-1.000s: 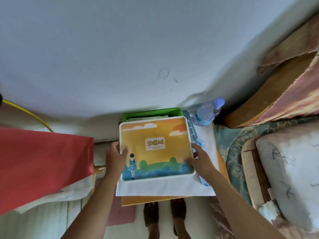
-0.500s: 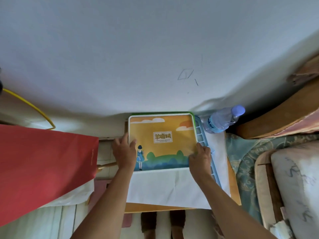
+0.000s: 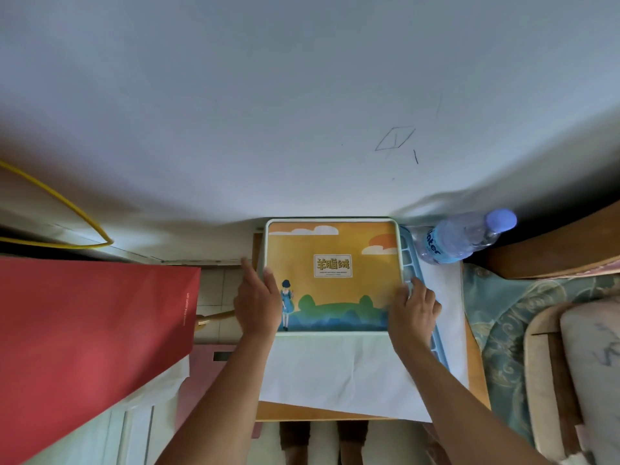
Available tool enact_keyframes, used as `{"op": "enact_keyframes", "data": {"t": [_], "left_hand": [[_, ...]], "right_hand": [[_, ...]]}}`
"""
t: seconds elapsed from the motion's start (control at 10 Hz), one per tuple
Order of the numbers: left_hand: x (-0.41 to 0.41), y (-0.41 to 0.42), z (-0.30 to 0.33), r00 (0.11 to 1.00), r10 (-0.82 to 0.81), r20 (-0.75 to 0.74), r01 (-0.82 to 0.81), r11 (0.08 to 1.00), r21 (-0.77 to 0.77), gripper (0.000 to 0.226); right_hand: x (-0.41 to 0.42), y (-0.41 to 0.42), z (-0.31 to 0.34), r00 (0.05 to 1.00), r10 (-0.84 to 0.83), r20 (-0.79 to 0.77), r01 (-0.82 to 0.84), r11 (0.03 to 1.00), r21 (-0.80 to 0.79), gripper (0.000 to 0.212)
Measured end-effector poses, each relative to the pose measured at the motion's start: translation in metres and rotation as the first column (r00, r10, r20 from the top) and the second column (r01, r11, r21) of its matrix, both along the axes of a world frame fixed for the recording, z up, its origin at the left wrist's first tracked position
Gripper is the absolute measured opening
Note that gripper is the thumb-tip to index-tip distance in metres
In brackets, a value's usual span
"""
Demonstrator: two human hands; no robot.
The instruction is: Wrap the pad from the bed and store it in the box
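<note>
The box lid (image 3: 335, 256) is orange with a white rim, a cartoon girl and a label. It lies flat against the wall and covers the box under it. My left hand (image 3: 256, 303) grips the lid's left edge, thumb on top. My right hand (image 3: 414, 313) holds the lid's right edge near its front corner. No pad shows in this view; the space under the lid is hidden. A white sheet (image 3: 335, 370) spreads under the box toward me.
The box stands on a small orange table (image 3: 476, 370). A blue grid tray (image 3: 411, 260) and a water bottle (image 3: 459, 238) lie to the right. A red paper bag (image 3: 90, 340) stands on the left, the bed (image 3: 503, 313) and a pillow (image 3: 593, 364) on the right.
The lid has moved away from me toward the wall and settled over the green box, which no longer shows. Both hands went with it and stay on its side edges.
</note>
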State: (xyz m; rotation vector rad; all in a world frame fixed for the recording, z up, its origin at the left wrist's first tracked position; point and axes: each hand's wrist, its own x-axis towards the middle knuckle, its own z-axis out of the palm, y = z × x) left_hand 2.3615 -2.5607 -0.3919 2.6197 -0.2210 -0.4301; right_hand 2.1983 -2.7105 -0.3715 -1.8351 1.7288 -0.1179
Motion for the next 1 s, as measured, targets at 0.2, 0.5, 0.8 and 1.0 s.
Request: {"op": "enact_keyframes", "data": {"t": [0.2, 0.5, 0.8, 1.0], "left_hand": [[-0.007, -0.004, -0.005, 0.997, -0.045, 0.067, 0.039, 0.996, 0.084, 0.05], [-0.003, -0.006, -0.016, 0.983, -0.165, 0.077, 0.147, 0.97, 0.194, 0.054], [0.011, -0.001, 0.006, 0.941, -0.33, -0.071, 0.331, 0.86, 0.389, 0.072], [-0.022, 0.029, 0.058, 0.827, -0.552, -0.105, 0.55, 0.757, 0.353, 0.064]], "right_hand": [[-0.001, -0.017, -0.024, 0.974, 0.014, -0.226, -0.024, 0.999, -0.042, 0.044], [0.004, -0.017, -0.043, 0.953, 0.038, -0.3, -0.074, 0.991, -0.11, 0.042], [0.0, -0.023, -0.016, 0.949, 0.112, -0.296, -0.089, 0.992, 0.089, 0.047], [-0.035, 0.011, 0.045, 0.911, 0.292, -0.292, -0.304, 0.953, 0.006, 0.047]]}}
